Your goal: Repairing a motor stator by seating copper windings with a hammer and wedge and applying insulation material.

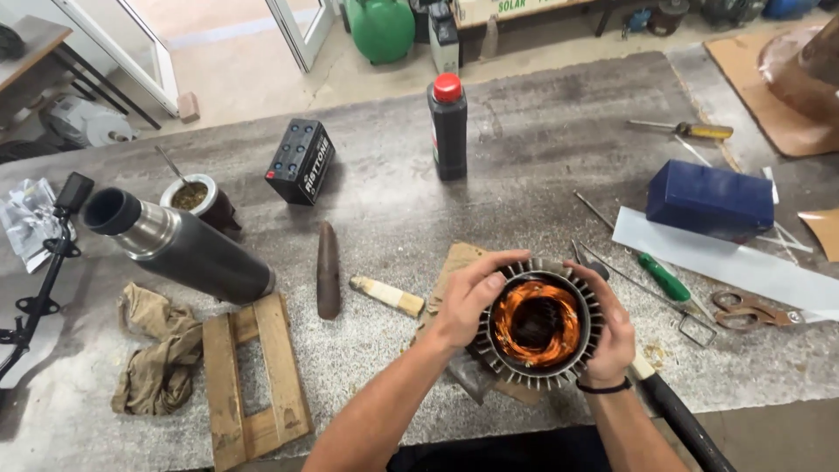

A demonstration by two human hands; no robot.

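Two hands gripped one stator (537, 325), a finned metal ring with copper windings, which sat near the front edge of the tabletop (524, 157), partly over a scrap of cardboard (453, 262). Going left to right: the flask (179, 245) lay on its side open-mouthed beside the rags (157, 358) and wooden frame (253, 376), and it looked free to roll if the tabletop were jolted. The left hand (468, 301) came in from below, forearm angled up to the right, thumb over the top rim and fingers curled on the left fins, closed on the housing. The right hand (612, 336), a dark band at its wrist, cupped the right side, fingers wrapped over the rim, also closed on it. The fins looked sharp enough to nick skin if the ring twisted in that grip, and a thumb sliding inward could scrape the copper. So close to the edge, a slip might send the stator off the tabletop. To the right, the green screwdriver (664, 278), thin rods and scissors (743, 310) lay near, and a swing of the right elbow could knock them.
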